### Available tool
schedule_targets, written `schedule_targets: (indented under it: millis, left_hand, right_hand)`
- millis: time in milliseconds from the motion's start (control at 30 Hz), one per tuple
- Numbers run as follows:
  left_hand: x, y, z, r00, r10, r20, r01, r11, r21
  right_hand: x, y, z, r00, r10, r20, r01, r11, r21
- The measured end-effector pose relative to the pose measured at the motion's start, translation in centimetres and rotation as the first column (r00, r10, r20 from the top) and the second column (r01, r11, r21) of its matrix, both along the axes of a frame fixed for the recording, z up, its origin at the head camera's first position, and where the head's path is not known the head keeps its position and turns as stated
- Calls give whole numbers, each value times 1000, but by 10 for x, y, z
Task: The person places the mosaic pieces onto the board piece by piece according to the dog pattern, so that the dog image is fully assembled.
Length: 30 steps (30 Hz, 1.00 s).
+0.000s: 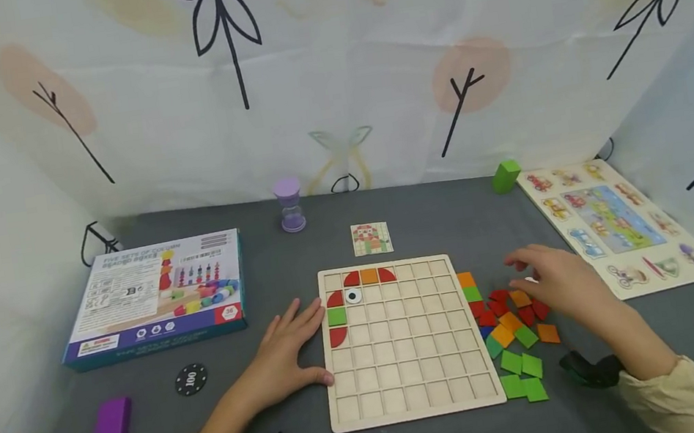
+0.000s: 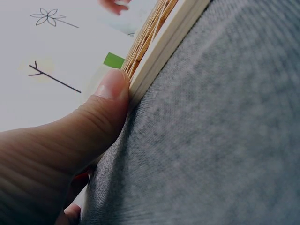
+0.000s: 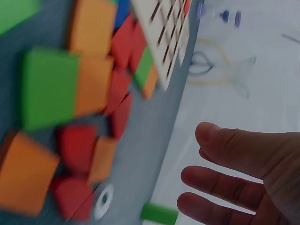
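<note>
A wooden grid board [image 1: 402,371] lies flat on the grey table. Red quarter-round pieces, an orange square [image 1: 369,276], a green square [image 1: 337,316] and a white eye piece [image 1: 353,295] sit in cells at its upper left. My left hand [image 1: 284,362] lies with spread fingers beside the board's left edge, its thumb [image 2: 110,89] touching the board's side. Over the loose coloured tiles [image 1: 510,327] right of the board hovers my right hand [image 1: 559,283]. Its fingers are loosely bent, and nothing shows between thumb and fingertips [image 3: 201,177] in the right wrist view. Another eye piece [image 3: 103,200] lies among the tiles.
A small pattern card [image 1: 372,239] lies behind the board, near a purple sand timer [image 1: 290,206]. To the left are a game box [image 1: 155,299], a black round token [image 1: 191,379] and a purple block [image 1: 110,429]. A green block [image 1: 506,176] and picture board [image 1: 621,222] are at right.
</note>
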State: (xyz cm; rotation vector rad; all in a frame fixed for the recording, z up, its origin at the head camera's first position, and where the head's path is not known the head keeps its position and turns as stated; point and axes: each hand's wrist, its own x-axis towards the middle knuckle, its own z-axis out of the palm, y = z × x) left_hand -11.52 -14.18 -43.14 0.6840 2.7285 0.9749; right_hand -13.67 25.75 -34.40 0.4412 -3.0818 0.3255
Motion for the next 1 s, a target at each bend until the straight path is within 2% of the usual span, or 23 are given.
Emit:
schedule_targets:
  millis: [100,233,500,700,1000]
  left_hand:
    - [2,-1,-1,1000,0,-2,0,1000,5]
    - [4,-3,-3,1000,8,-8,-8,1000,17]
    - [-1,-1,-3,1000,-12,-21,12,1000,14]
    - [-1,-1,-2,1000,-13,-18,14,1000,16]
    - [-3,-2,-3,1000,-15,-16,15,1000,6]
  right_hand:
    - [7,16,-4,1000,-21,14,21,1000,-17]
    - [10,24,-9,1000,14,14,-13,999,-42]
    - [12,27,-20,999,54,8,-53,997,-52]
    - [15,21,-25,995,101,9,-101,994,-29]
    - [21,29,-25,996,85,42,-85,996,-3]
